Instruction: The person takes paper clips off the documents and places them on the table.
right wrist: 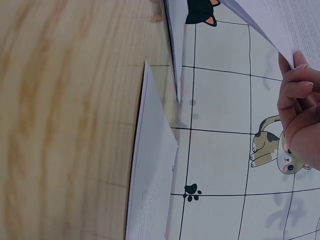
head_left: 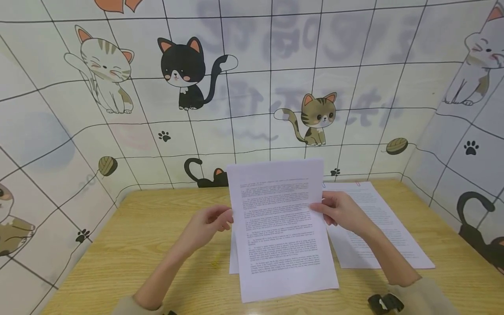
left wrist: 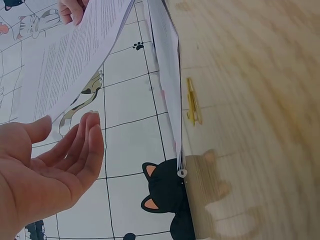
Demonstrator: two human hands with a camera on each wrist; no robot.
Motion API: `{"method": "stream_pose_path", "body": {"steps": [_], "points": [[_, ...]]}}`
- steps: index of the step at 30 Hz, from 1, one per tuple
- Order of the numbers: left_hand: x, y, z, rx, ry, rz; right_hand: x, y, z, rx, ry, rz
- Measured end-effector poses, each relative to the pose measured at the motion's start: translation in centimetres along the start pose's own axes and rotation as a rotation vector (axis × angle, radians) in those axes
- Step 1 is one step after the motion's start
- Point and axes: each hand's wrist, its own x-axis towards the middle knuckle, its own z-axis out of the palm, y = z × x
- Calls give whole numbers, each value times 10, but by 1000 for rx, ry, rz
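Item: printed sheet [head_left: 281, 227], raised at a tilt above the bench [head_left: 149, 236], its lower edge near the bench's front edge. We held it mid-bench, in front of us.

Handling: we judged it light, thin and limp. It would sag or crease if pinched hard or held by one corner. The side edges at mid-height looked the best places to take hold, one hand to each.

Right hand [head_left: 340, 212]: grip closed on the sheet's right edge, thumb over the face, fingers [right wrist: 295, 95] curled behind. The forearm came in from the lower right, wrist slightly bent.

Left hand [head_left: 208, 225]: at the sheet's left edge, fingers [left wrist: 82, 145] relaxed and nearly straight in the wrist view, palm open. We could not tell whether the fingertips touched the paper; they pinched nothing that we could see. The forearm came in from the lower left.

Also noted:
- A second sheet [head_left: 234, 258] flat on the bench, just under the raised one, showing at its left.
- A further printed page [head_left: 378, 227] flat on the bench to the right, under the right forearm.
- A small yellow clip [left wrist: 192, 102] on the bench left of the papers.
- Cat-pattern wall [head_left: 252, 87] around the bench on three sides.
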Motion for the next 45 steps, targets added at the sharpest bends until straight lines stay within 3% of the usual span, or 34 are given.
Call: {"method": "stream_pose_path", "body": {"steps": [7,17,23,32,45], "points": [[6,5,7,-68,-2,49,1,0,-1,37,17,6],[12,9,11,-48,-22,97,1,-2,-1,99,36,13],[13,11,13,-52,1,70,2,-6,0,121,66,19],[13,18,9,-54,133,18,3,-14,4,180,72,-21],[11,13,-13,-21,168,-19,5,-17,13,222,-13,-90]]}}
